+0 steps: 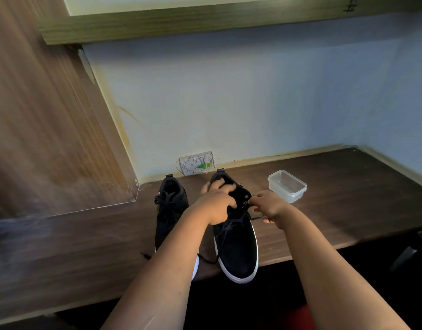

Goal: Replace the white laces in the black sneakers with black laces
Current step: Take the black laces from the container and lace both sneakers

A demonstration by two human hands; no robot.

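Note:
Two black sneakers with white soles stand on the dark wooden desk (336, 210), toes toward me. The left sneaker (170, 210) carries a black lace tied across its top. My left hand (217, 201) grips the tongue and collar of the right sneaker (236, 246), whose toe juts past the desk's front edge. A black lace (225, 231) runs through its lower eyelets, and one loose end trails off the toe side. My right hand (268, 204) pinches the other end of this lace beside the upper eyelets. No white lace is visible.
A clear empty plastic container (287, 185) sits on the desk just right of the right sneaker. A white open junction box (197, 162) is fixed low on the wall behind the shoes. A wooden panel rises at the left, and a shelf hangs overhead.

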